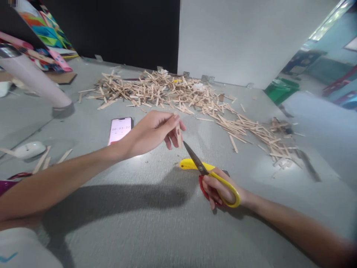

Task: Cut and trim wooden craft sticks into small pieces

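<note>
Stick (179,137) in my left hand (159,130), scissors (201,168) in my right hand (219,190).
Well left of the scissors a phone (120,129) lies on the surface (125,232); nearer them, my left hand pinches the stick, its lower end just beside their tip, touching or not I can't tell. A yellow tool (189,164) lies under the scissors, whose handles my right hand grips, blades seemingly together. Beyond them spreads the pile (156,89). If the stick twisted in my light pinch, I reckon the tip could skid into my left hand.
</note>
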`<control>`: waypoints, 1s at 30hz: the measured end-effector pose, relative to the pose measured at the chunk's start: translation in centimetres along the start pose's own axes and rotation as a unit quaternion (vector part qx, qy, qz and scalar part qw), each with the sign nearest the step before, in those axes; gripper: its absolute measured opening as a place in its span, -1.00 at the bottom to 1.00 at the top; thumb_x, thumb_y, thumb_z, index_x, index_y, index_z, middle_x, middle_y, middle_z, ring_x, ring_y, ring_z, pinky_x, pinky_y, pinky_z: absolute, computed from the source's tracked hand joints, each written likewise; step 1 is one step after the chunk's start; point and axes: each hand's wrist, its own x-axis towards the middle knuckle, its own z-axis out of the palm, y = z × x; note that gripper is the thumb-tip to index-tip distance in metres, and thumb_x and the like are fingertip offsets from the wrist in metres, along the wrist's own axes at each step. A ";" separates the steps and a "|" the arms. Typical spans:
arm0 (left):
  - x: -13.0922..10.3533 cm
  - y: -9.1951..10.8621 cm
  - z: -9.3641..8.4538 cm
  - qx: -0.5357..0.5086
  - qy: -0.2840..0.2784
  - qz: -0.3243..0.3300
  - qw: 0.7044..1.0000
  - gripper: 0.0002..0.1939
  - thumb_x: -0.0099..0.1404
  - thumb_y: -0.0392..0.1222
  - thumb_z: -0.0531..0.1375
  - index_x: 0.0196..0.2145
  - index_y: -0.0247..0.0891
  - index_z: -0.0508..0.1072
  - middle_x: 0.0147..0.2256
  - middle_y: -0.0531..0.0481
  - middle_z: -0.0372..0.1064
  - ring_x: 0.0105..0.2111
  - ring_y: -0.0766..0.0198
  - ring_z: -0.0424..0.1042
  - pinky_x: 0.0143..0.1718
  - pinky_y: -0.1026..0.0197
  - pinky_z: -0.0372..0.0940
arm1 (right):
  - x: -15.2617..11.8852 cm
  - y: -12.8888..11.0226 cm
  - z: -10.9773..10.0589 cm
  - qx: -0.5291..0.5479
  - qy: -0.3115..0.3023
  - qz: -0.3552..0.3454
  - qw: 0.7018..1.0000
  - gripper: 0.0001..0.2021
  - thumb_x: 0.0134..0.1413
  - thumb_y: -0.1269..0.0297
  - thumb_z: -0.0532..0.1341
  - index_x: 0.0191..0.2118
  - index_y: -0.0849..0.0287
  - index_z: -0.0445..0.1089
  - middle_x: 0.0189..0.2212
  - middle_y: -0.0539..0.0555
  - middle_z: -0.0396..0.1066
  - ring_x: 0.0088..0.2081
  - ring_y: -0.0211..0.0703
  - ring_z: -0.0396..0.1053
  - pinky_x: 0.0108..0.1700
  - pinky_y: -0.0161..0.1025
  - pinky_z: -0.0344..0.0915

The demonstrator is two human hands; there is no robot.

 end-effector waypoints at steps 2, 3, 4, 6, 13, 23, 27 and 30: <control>-0.2 0.3 0.2 -0.003 0.004 0.001 1.000 -0.60 0.68 0.09 0.07 -0.16 -0.22 0.51 -0.36 0.00 0.62 -0.37 0.28 0.64 -0.37 0.27 0.50 | -0.1 0.0 0.0 -0.005 0.001 0.000 1.000 -0.28 0.31 -0.40 0.24 -0.63 0.10 0.25 -0.80 -0.13 0.14 -0.79 -0.35 0.19 -0.68 -0.40 0.37; -0.3 0.4 0.3 -0.002 0.006 0.004 1.000 -0.61 0.68 0.08 0.07 -0.17 -0.22 0.51 -0.36 -0.01 0.62 -0.38 0.28 0.64 -0.38 0.28 0.50 | -0.1 0.0 0.0 -0.008 0.003 0.001 1.000 -0.28 0.31 -0.40 0.24 -0.63 0.10 0.25 -0.79 -0.13 0.14 -0.79 -0.35 0.20 -0.69 -0.40 0.36; -0.3 0.4 0.3 -0.001 0.007 0.009 1.000 -0.61 0.68 0.07 0.07 -0.18 -0.22 0.51 -0.37 -0.02 0.62 -0.39 0.28 0.64 -0.39 0.28 0.50 | -0.1 0.1 0.0 -0.010 0.005 0.003 1.000 -0.28 0.31 -0.41 0.23 -0.63 0.10 0.25 -0.79 -0.13 0.14 -0.78 -0.35 0.20 -0.69 -0.40 0.34; -0.3 0.4 0.5 -0.002 0.008 0.021 1.000 -0.61 0.69 0.07 0.07 -0.20 -0.21 0.51 -0.37 -0.05 0.62 -0.40 0.27 0.64 -0.41 0.28 0.51 | -0.1 0.1 0.0 -0.013 0.008 0.008 1.000 -0.27 0.29 -0.43 0.24 -0.62 0.11 0.26 -0.77 -0.13 0.16 -0.78 -0.35 0.20 -0.70 -0.40 0.34; -0.6 0.2 0.7 -0.060 0.018 -0.039 0.997 -0.57 0.71 0.12 -0.01 -0.23 -0.19 0.36 -0.29 -0.11 0.62 -0.38 0.22 0.67 -0.44 0.25 0.52 | 0.0 0.2 0.0 -0.009 0.008 0.006 1.000 -0.26 0.29 -0.46 0.23 -0.60 0.12 0.27 -0.78 -0.13 0.17 -0.79 -0.34 0.22 -0.72 -0.42 0.28; -2.1 1.4 0.0 -0.029 -0.054 -0.044 0.997 -0.69 0.48 -0.20 0.28 0.09 -0.20 0.30 -0.28 0.00 0.57 -0.36 0.23 0.65 -0.35 0.23 0.58 | -1.4 -0.8 0.0 -0.032 0.013 -0.096 0.995 -0.32 0.32 -0.50 0.19 -0.40 0.11 0.31 -0.63 -0.15 0.17 -0.65 -0.31 0.19 -0.41 -0.23 0.52; -2.7 2.0 -0.2 -0.018 -0.074 -0.068 0.995 -0.66 0.51 -0.12 0.33 0.05 -0.13 0.23 -0.32 0.01 0.65 -0.53 0.29 0.56 -0.62 0.34 0.33 | -3.3 -3.1 0.2 -0.105 -0.017 -0.109 0.988 -0.34 0.36 -0.47 0.18 -0.42 0.08 0.27 -0.59 -0.10 0.14 -0.57 -0.25 0.18 -0.41 -0.23 0.43; -2.8 2.5 -0.6 0.026 -0.078 -0.060 0.995 -0.76 0.53 -0.04 0.33 -0.13 -0.17 0.35 -0.36 0.01 0.64 -0.62 0.38 0.45 -0.70 0.36 0.13 | -4.4 -4.7 0.4 -0.160 -0.009 -0.105 0.981 -0.36 0.39 -0.43 0.18 -0.40 0.09 0.27 -0.53 -0.05 0.15 -0.50 -0.23 0.18 -0.44 -0.26 0.32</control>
